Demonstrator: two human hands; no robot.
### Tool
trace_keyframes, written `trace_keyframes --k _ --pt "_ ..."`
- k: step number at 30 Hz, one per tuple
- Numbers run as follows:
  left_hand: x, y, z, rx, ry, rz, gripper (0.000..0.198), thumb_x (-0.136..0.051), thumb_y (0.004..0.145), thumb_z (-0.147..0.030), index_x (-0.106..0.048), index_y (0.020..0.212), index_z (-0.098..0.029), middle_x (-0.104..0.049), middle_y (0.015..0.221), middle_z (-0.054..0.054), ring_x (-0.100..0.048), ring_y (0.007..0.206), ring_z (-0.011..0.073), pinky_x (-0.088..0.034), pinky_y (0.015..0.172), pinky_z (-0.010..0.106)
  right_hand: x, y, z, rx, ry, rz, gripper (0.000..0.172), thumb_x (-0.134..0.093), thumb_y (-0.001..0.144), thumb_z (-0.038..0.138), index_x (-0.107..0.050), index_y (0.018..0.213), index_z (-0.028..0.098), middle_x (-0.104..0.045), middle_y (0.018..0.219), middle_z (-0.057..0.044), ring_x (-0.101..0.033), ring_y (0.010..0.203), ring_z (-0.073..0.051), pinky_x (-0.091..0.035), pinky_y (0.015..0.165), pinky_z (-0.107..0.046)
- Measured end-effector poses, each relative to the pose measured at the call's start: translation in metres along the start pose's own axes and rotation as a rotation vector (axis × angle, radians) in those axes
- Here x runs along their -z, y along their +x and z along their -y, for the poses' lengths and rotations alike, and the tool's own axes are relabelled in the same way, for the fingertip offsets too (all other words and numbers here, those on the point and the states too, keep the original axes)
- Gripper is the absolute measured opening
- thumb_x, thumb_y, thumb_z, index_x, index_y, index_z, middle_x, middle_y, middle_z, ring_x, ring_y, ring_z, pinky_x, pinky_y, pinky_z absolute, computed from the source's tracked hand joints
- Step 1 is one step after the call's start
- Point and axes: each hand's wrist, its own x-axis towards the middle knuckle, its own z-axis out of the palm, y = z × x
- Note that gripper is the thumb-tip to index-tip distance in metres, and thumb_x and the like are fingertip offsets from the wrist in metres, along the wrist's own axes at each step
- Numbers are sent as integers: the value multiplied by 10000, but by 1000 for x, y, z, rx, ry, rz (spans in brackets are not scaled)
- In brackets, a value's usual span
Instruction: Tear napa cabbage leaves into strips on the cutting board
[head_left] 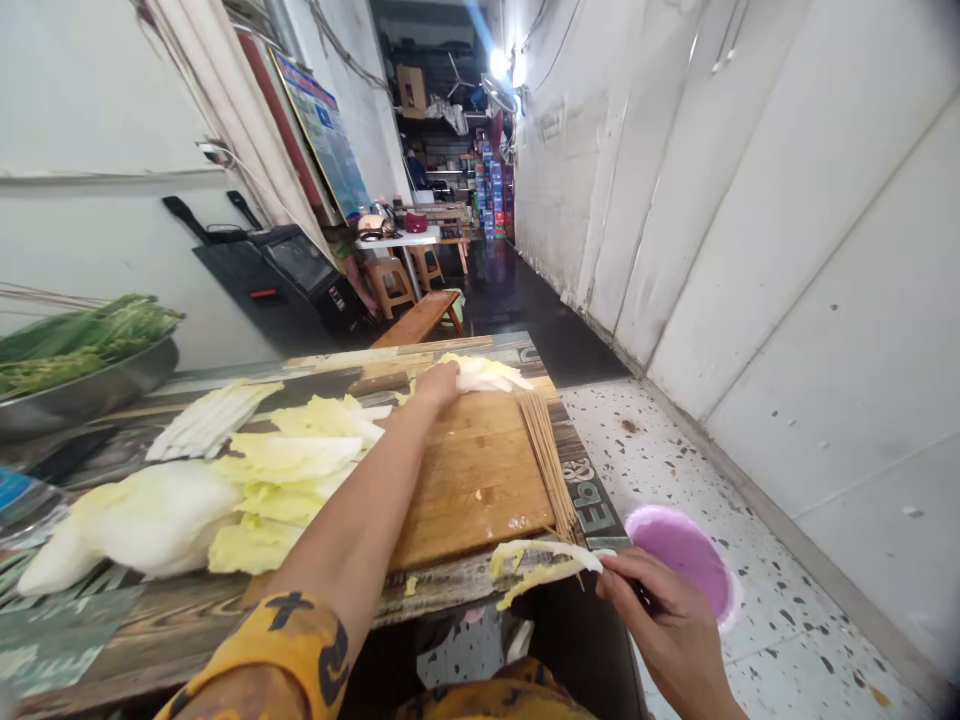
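In my right hand (664, 605), thumb and fingers pinch the white end of a thin napa cabbage strip (551, 550). Its yellowish ends hang left, past the table's front edge. My left hand (436, 385) reaches to the far end of the wooden cutting board (480, 470) and touches a pile of cut cabbage (487, 373). Its fingers are mostly hidden, so its grip does not show. Along the board's right side lies a bundle of thin bamboo skewers (547, 460). Left of my forearm are loose cabbage leaves (300, 455) and a whitish cabbage piece (161, 515).
A metal bowl (142, 375) of leafy greens stands at the far left, near a plastic bottle (26, 500). A pink basin (686, 560) sits on the floor to the right. Beyond the table are a wooden bench (420, 318) and a black machine (281, 280).
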Motion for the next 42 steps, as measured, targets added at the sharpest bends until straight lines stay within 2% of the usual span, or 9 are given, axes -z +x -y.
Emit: trace_keyframes --k 8,13,15,18,21,25,29,35,42 --pt "32 -19 -11 -84 -56 -172 116 -559 757 -198 -658 721 -148 -685 922 135 -598 998 299 -373 892 423 -2 -5 6 0 -16 15 150 -599 824 139 -692 850 254 -651 627 33 -619 563 -104 -497 524 -164" --pt "44 -85 -42 -155 -217 -421 235 -392 876 -260 -592 942 -156 -642 1010 122 -581 994 226 -420 833 337 -6 -10 8 -52 14 17 119 -614 816 170 -704 838 245 -658 633 16 -624 573 -119 -502 512 -173" --pt "37 -119 -58 -131 -587 -485 167 -433 856 -295 -555 860 -182 -638 835 66 -609 805 193 -447 718 310 -8 -12 9 -92 35 32 104 -615 818 193 -709 828 235 -660 630 5 -624 573 -127 -509 513 -186" --pt "23 -167 -75 30 -1220 -233 157 -455 839 -348 -492 789 -203 -591 691 -3 -571 566 136 -416 534 251 -11 -14 13 -123 53 57 101 -616 820 220 -716 832 221 -665 635 -13 -629 588 -145 -520 522 -213" --pt "12 -204 -77 137 -1552 -12 211 -555 773 -352 -444 681 -199 -528 573 -46 -476 465 90 -352 483 209 -13 -14 16 -121 29 69 95 -616 824 222 -711 826 216 -668 646 -18 -629 601 -150 -525 533 -227" --pt "11 -239 -63 164 -1586 -32 305 -691 682 -389 -480 627 -176 -467 536 -72 -409 501 61 -331 527 182 -15 -13 17 -66 -51 106 121 -588 848 215 -705 879 220 -670 651 -9 -632 600 -146 -534 572 -244" --pt "12 -262 -48 129 -1626 12 298 -731 675 -359 -565 857 -190 -603 757 -38 -518 645 77 -390 614 176 -16 -9 19 6 -159 236 191 -539 884 199 -687 1000 232 -701 760 -16 -653 671 -140 -537 632 -245" --pt "14 -277 -44 173 -1700 103 565 -783 643 -311 -558 1153 -217 -672 877 2 -591 737 114 -448 659 195 -18 -5 27 0 -244 358 239 -482 924 229 -677 1058 258 -720 929 -28 -676 808 -159 -541 698 -259" --pt "19 -281 -42 251 -1611 142 321 -751 660 -451 -730 786 -157 -653 692 8 -532 604 111 -405 548 202 -14 -2 33 -2 -263 385 253 -484 924 233 -688 1071 257 -727 896 -32 -674 773 -167 -534 652 -262"
